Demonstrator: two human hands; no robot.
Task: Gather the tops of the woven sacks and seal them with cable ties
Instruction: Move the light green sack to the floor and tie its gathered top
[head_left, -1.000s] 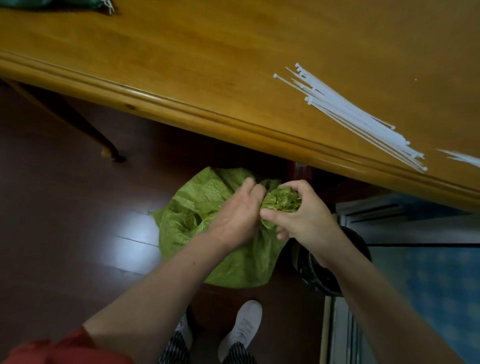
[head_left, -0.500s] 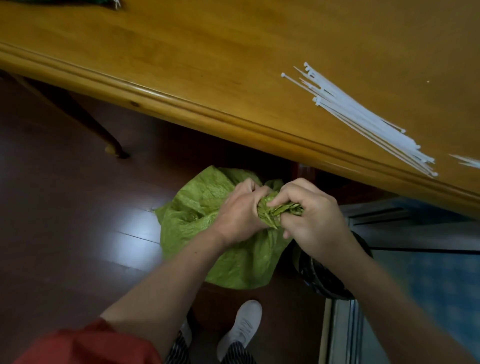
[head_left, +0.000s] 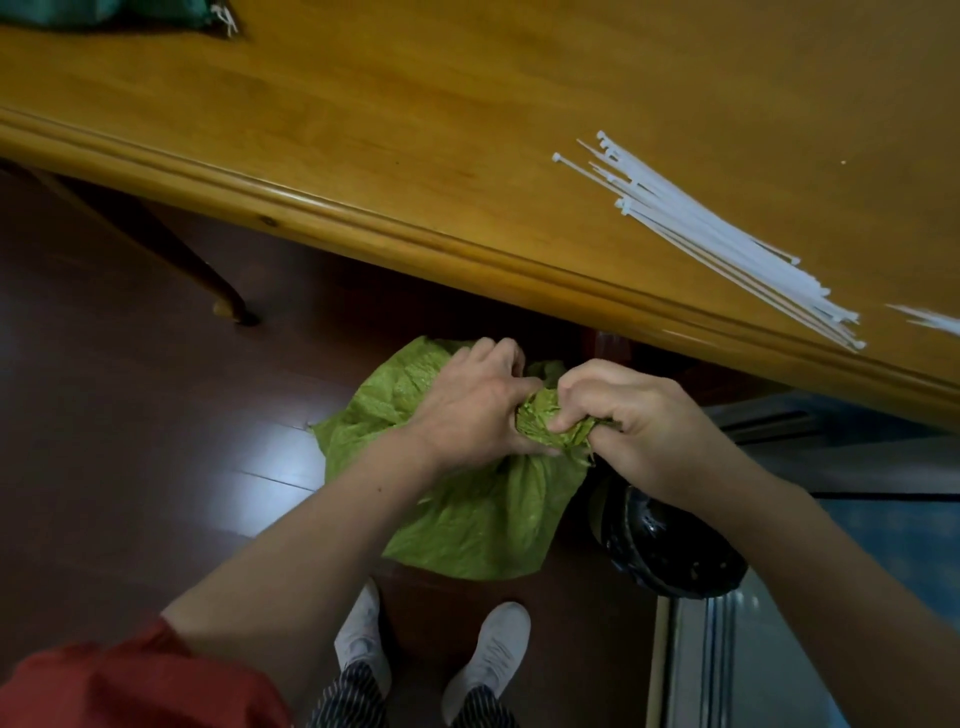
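Tighter than a second ago, the top of the green woven sack (head_left: 467, 519) is bunched between both grips: left grip (head_left: 472, 410) and right grip (head_left: 639, 421) clench it, knuckles nearly touching. It stands on the floor (head_left: 130, 415), with the desk (head_left: 415, 130) edge overhanging just beyond. Black round object (head_left: 670, 551) crowds below the right grip; cable ties (head_left: 727, 239) lie beyond-right on the desk; open floor left.

Home room, polished wooden table (head_left: 363, 130), dark wood floor (head_left: 104, 441)

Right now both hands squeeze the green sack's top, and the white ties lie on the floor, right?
Not quite: the head view shows the white ties on the table. The left hand and right hand do squeeze the top of the green sack.
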